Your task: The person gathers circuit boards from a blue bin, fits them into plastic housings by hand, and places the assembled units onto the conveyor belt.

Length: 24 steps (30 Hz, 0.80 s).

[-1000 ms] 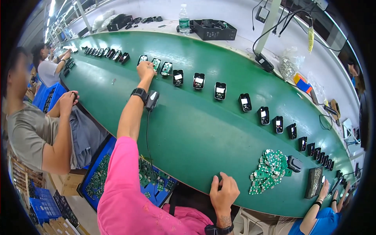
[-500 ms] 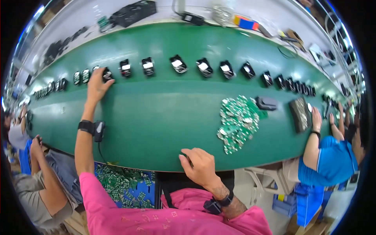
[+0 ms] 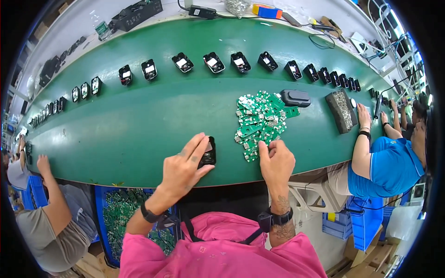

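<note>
My left hand [image 3: 183, 167] is closed on a small black plastic housing [image 3: 209, 153], an open-topped shell with a pale patch inside. The housing is near the table's front edge, and the fingers cover its left side. At the near edge of a pile of green circuit boards [image 3: 262, 121] is my right hand [image 3: 278, 162]. Its fingers are half curled with the thumb slightly apart, and nothing shows between them. Some boards lie just left of the thumb. Beyond the pile lies a dark grey oblong case [image 3: 295, 98].
Across the green table [image 3: 139, 120] runs a curved row of black housings [image 3: 214, 62]. A dark foam-like block [image 3: 341, 110] stands at right, near a co-worker's hand [image 3: 364, 116]. Below the table edge, a blue crate [image 3: 104, 227] holds more boards. Another person sits at left.
My left hand has come from the row at far left to the front edge, bringing a black housing. My right hand has moved right and forward to the board pile. The view has shifted.
</note>
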Tool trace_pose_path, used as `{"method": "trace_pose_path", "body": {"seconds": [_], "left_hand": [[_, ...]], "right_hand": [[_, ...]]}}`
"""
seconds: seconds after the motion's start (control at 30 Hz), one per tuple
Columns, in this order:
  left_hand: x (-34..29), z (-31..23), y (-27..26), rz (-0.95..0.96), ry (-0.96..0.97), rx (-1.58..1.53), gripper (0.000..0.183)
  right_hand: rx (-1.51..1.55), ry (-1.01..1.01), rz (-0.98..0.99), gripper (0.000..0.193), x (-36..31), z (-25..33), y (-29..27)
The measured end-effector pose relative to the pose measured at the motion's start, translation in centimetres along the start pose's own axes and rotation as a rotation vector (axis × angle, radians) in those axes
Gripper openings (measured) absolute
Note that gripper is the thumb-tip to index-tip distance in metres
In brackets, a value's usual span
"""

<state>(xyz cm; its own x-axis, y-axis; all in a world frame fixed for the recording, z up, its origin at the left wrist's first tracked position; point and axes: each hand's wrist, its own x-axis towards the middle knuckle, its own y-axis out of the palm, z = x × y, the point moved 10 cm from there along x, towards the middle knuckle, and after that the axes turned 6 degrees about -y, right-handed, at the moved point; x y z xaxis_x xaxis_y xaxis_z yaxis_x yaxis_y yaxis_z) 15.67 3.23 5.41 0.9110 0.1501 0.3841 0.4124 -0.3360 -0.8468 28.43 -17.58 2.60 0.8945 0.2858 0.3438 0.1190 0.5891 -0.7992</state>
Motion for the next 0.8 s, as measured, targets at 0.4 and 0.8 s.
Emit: {"method": "trace_pose_path", "body": {"seconds": [0.4, 0.8], "left_hand": [[-3.3, 3.1, -0.2, -0.245, -0.563, -0.412, 0.032], [-4.1, 2.6, 0.0, -0.396, -0.509, -0.591, 0.010]], "right_hand": [[1.047, 0.188, 0.006, 0.013, -2.2, 1.6, 0.1], [1.191, 0.213, 0.520, 0.012, -1.7, 9.8, 7.4]]}}
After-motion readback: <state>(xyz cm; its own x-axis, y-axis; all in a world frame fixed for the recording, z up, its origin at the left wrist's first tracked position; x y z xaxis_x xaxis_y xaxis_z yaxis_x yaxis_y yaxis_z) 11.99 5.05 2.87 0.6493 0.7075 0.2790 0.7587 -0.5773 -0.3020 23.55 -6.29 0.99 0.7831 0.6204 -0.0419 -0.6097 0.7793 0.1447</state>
